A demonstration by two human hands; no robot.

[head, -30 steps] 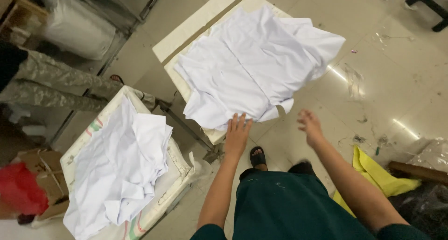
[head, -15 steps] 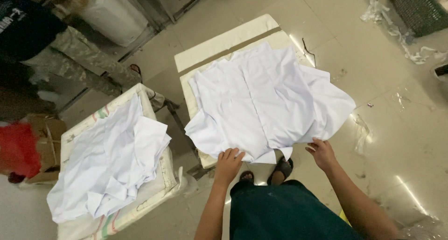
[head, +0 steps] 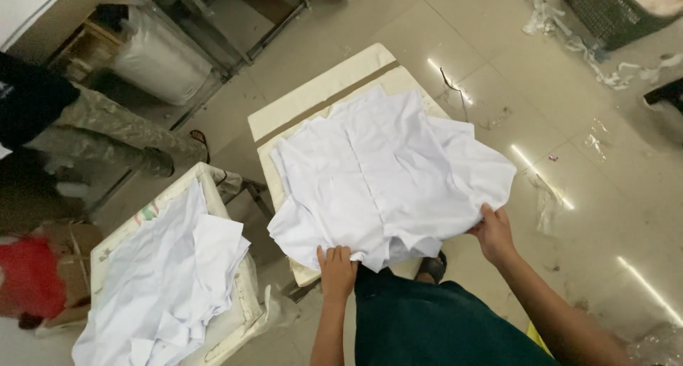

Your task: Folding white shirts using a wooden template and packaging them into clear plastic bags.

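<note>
Both my hands have closed on the white garment (head: 388, 181)'s near edge; left hand (head: 336, 270) pinching lower centre; right hand (head: 492, 232) gripping centre right.

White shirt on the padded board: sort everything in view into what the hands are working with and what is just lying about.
In hand:
- white shirt
- padded board under it
- left hand and right hand, each gripping the shirt's near edge

Lying about:
- pile of white garments on the side table
- dark basket
- cloth scraps on the floor
</note>
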